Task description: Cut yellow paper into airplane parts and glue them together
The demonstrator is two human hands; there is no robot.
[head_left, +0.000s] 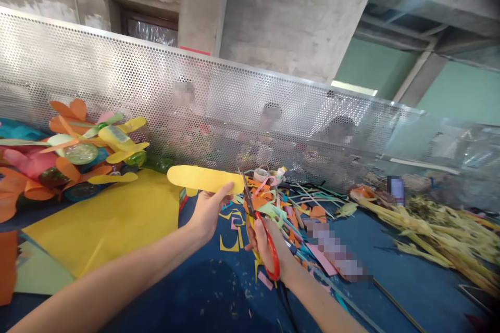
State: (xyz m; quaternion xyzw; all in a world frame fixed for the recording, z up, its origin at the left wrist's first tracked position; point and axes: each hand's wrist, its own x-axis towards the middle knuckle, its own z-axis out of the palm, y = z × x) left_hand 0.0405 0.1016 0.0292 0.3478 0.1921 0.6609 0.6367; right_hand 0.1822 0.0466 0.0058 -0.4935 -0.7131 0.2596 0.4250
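My left hand [209, 210] pinches a long yellow paper petal shape [199, 178] by its right end and holds it level above the blue table [410, 276]. Red-handled scissors [260, 229] are gripped in my right hand [265, 242], with the blades pointing up and meeting the right end of the yellow shape. Below both hands lie small yellow offcuts [230, 242].
A large yellow paper sheet [105, 218] lies at the left, with paper flowers [74, 151] behind it. Coloured paper scraps [289, 208] pile up at centre, dried husks [441, 234] at right. A perforated metal screen [234, 104] runs along the table's far side, with people seated behind it.
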